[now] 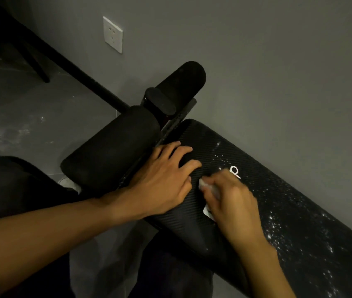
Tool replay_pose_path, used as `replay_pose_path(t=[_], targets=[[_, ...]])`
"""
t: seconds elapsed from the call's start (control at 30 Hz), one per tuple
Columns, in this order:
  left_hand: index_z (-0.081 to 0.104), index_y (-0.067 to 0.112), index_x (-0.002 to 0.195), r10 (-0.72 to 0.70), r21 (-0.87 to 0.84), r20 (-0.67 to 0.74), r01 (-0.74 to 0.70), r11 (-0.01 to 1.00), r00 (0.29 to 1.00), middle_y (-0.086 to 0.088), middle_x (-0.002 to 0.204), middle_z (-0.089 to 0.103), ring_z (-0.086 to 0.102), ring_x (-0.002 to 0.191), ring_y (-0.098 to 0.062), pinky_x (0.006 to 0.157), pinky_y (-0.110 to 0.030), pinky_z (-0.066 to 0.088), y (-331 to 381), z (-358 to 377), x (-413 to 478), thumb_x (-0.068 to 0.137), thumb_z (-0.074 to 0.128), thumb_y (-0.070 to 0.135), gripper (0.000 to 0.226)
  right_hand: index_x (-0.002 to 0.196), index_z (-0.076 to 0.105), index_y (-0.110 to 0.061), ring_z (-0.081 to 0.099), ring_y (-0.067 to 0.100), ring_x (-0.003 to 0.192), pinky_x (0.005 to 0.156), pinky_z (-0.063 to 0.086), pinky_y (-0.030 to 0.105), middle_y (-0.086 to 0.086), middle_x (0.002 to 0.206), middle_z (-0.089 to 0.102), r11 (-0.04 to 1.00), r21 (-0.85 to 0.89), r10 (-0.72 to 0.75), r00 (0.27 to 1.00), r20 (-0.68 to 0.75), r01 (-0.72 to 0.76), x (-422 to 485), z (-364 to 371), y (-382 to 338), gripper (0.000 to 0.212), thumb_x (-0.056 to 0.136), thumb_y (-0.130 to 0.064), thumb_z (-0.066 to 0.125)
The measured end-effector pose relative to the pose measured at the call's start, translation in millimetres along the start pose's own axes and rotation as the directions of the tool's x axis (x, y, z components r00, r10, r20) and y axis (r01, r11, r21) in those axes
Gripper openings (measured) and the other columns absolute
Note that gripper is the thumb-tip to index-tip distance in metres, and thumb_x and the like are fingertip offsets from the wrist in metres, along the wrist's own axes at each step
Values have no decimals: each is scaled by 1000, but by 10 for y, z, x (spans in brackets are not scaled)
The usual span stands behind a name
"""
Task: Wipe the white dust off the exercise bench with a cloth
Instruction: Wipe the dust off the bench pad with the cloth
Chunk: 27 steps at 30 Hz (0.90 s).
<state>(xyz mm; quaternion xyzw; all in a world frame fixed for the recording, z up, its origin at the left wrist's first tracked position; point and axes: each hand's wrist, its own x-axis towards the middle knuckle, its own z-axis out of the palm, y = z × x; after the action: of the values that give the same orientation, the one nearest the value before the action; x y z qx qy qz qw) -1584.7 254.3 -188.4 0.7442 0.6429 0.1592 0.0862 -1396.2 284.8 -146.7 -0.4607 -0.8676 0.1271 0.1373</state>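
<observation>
From the head view, you have one long black padded exercise bench (203, 231) with a fine ribbed cover, running from the centre down to the lower right, alongside the grey wall (256, 61). White dust (278, 224) lies scattered in specks over the right-hand stretch of the pad, thickest toward the lower right corner. The part under and near your hands looks mostly dark. One small white logo mark (234, 171) sits on the pad just beyond your right fingers.

Both of your hands are on the bench. Your left hand (162, 179) lies flat on the pad's near end, fingers straight and spread, gripping nothing. Your right hand (233, 205) is blurred, with its fingers curled down over one white cloth (204, 184) pressed against the pad. A bit of the cloth pokes out beyond the fingertips and another bit by the thumb side. The two hands are close together, nearly touching.

At the bench's head end, you can count two black foam roller pads, a large one (110, 147) to the left of your left hand and another (183, 80) farther up by the wall. One white wall socket (112, 34) is set in the wall above. The grey floor (20, 115) shows pale smears.
</observation>
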Motion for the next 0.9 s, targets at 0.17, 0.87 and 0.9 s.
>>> replay_pose_path(t=[0.17,0.87,0.9], targets=[[48,26,143,-9,25,1,9,1000,1000,-8,155,42,32,147,-31,116,-51,32,18,-9,-2,94,36,41,53,107,71,-22,60,9,80,68,55,38,-12,101,58,1000,-11,13,999,-32,-13,326,31,89,16,98,-31,61],[62,27,125,9,3,-58,-9,1000,998,-13,131,52,47,122,-32,103,-53,37,61,5,160,87,47,45,45,109,69,-20,64,20,92,77,54,40,-2,109,61,989,-31,143,985,-97,-147,917,8,389,22,100,-37,57],[62,27,125,7,6,-56,-6,1000,998,-13,131,52,47,122,-32,103,-53,37,62,5,159,87,47,45,45,109,69,-18,65,22,91,76,53,39,-1,109,61,988,-32,149,983,-110,-153,971,15,373,23,101,-35,57]])
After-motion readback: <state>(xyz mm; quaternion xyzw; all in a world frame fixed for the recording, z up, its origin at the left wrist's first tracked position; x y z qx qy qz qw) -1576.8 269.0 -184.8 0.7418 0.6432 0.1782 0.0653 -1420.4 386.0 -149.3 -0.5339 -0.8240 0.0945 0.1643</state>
